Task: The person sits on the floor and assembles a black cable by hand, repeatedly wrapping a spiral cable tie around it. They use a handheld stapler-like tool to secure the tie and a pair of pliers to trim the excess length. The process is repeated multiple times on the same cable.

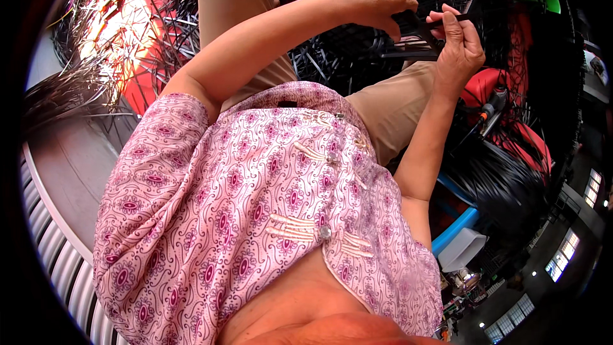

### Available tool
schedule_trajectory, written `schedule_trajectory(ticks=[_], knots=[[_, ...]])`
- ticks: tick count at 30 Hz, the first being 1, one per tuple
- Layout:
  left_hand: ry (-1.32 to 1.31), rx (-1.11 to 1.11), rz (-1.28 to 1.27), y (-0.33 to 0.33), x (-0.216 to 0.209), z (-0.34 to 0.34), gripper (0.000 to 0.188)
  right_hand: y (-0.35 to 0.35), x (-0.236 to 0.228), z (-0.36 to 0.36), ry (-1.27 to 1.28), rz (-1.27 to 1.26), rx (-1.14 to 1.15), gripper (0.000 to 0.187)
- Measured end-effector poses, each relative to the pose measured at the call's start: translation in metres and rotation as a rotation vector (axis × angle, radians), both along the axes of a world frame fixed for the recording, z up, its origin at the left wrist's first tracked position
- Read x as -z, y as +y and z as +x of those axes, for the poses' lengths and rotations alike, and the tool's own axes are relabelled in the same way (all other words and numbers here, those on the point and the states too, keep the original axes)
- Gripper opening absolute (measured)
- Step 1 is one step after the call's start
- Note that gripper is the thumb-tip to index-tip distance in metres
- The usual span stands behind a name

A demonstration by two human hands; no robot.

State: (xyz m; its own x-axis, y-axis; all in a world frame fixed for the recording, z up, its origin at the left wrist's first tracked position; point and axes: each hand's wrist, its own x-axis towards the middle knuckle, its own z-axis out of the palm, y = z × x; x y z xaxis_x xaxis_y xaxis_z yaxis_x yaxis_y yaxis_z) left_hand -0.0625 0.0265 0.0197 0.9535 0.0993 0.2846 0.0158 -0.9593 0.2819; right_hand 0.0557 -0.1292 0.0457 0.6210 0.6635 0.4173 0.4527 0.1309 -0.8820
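My left hand [378,1] reaches in at the top, its fingers and thumb curled round a dark band of black flat strip [418,24]. Just to the right, my right hand [458,43] is raised with its fingers bent and pinched on the same black strips, which cross between the two hands. Exactly how the strips pass behind the fingers is hidden. Beneath and beyond both hands is a dark mass of black strips [332,57], too dark to make out fully.
Loose black strips [172,19] lie tangled over a red surface [137,38] at the left. A tool with an orange-and-black handle [491,110] lies right of my knee. A blue-edged item [456,227], a white container [463,249] and a bundle of black strips [504,179] are at the right.
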Motion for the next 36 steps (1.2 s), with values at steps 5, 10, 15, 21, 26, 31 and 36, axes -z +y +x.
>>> schedule_trajectory(ticks=[5,10,15,21,26,31,36], knots=[[-0.073,-0.061,0.047,-0.007,0.010,0.003,0.049,0.003,-0.003,-0.004,0.059,0.012,-0.011,0.018],[-0.139,-0.077,0.070,-0.009,0.018,0.004,0.045,0.009,-0.001,0.001,0.016,0.065,0.031,0.022],[-0.207,-0.076,0.081,-0.010,0.022,0.001,0.044,0.031,0.004,0.004,0.533,0.255,0.008,0.025],[-0.248,-0.102,0.099,-0.014,0.022,0.004,0.043,0.059,0.001,0.039,0.956,0.338,-0.122,0.024],[-0.288,-0.106,0.116,-0.020,0.024,0.010,0.041,0.065,0.004,0.052,0.942,0.314,-0.080,0.024],[-0.404,-0.095,0.134,-0.019,0.032,0.012,0.040,0.060,-0.004,0.047,0.901,0.349,-0.067,0.023],[-0.383,-0.088,0.125,-0.019,0.032,0.005,0.041,0.048,-0.007,0.036,0.795,0.377,-0.262,0.020]])
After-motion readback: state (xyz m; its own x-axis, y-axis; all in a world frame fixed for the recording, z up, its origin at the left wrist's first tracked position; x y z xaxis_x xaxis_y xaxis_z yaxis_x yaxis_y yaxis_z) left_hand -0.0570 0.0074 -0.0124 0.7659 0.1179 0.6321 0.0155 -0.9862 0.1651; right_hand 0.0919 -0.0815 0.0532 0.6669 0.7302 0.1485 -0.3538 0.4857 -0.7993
